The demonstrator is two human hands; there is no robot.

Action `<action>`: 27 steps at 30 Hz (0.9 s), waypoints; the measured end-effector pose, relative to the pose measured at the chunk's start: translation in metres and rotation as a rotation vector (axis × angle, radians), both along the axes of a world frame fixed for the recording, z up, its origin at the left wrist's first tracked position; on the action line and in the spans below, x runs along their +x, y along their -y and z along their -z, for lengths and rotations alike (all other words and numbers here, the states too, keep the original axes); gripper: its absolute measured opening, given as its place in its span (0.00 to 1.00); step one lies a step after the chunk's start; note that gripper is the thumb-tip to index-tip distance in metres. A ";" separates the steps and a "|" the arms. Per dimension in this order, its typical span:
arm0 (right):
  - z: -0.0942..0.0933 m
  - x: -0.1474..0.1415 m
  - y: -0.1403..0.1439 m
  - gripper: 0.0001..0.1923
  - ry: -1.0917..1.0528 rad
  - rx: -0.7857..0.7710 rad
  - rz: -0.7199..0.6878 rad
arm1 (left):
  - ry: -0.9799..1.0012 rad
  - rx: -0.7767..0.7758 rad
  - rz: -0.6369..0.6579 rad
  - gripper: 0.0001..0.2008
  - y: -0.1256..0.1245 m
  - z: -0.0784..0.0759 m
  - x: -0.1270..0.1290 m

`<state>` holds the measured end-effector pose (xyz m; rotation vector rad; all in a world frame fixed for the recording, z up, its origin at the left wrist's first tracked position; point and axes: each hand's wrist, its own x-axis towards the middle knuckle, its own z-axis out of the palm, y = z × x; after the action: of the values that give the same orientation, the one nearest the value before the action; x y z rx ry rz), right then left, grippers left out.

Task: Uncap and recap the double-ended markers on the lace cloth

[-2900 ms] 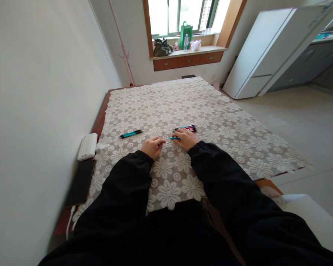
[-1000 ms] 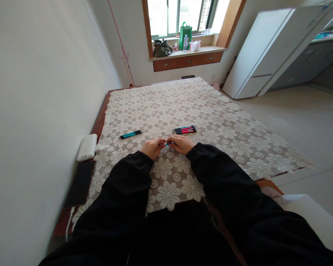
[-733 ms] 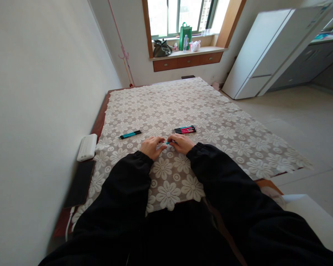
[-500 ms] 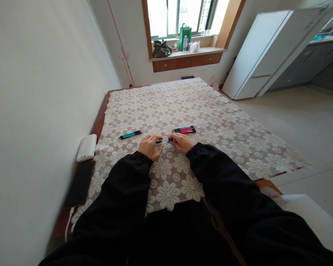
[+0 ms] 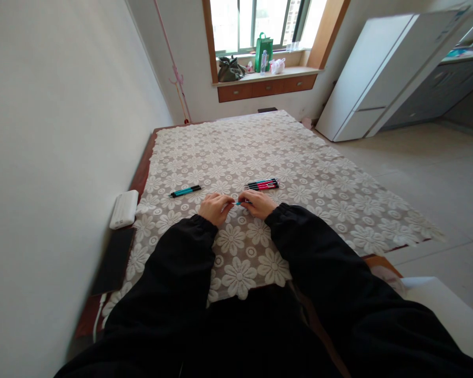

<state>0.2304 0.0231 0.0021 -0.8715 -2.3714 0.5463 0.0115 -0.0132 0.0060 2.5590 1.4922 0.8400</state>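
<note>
My right hand [image 5: 257, 203] pinches a blue pen barrel [image 5: 238, 203], mostly hidden by the fingers. Facing it, my left hand [image 5: 216, 208] is closed, thumb and fingertips together on the thin pale refill at the barrel's left end. Little of the refill shows between the two hands. Beyond the right hand lies a small group of blue, black and red pens [image 5: 262, 185] side by side. To the far left of my left hand rest blue pens with black ends [image 5: 185, 191].
A lace flower tablecloth [image 5: 240, 142] covers the table. Along the wall on the left are a white power bank [image 5: 124, 209] and a dark phone-like slab [image 5: 113, 261] with a white cable [image 5: 98, 317]. A white fridge [image 5: 378, 73] stands at the back right.
The fingers of my left hand have closed from a spread pose onto the thin refill. The dark piece seen beside them is now hidden. My right hand stays in place.
</note>
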 end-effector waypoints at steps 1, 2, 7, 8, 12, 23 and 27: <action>0.000 0.000 0.000 0.05 -0.005 -0.003 -0.012 | 0.001 -0.003 0.003 0.08 0.000 0.000 0.000; 0.001 -0.001 0.001 0.05 -0.010 -0.006 -0.020 | 0.005 -0.007 0.006 0.08 0.000 0.000 0.001; 0.003 0.000 -0.001 0.06 -0.025 -0.019 0.005 | 0.039 0.008 -0.008 0.12 0.004 -0.006 0.003; 0.003 0.001 -0.002 0.06 -0.027 -0.021 0.023 | 0.040 0.020 -0.019 0.13 0.005 -0.008 0.003; 0.002 0.002 -0.003 0.06 -0.033 -0.027 0.087 | 0.025 0.041 -0.080 0.13 0.007 -0.012 0.003; -0.003 0.002 -0.001 0.06 -0.038 -0.014 0.137 | 0.045 0.072 -0.169 0.08 0.005 -0.009 -0.002; -0.002 0.002 -0.002 0.06 -0.043 -0.001 0.144 | 0.052 0.062 -0.200 0.08 0.004 -0.009 -0.003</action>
<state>0.2325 0.0253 0.0045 -1.0108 -2.2489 0.5032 0.0084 -0.0172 0.0150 2.4370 1.7547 0.9822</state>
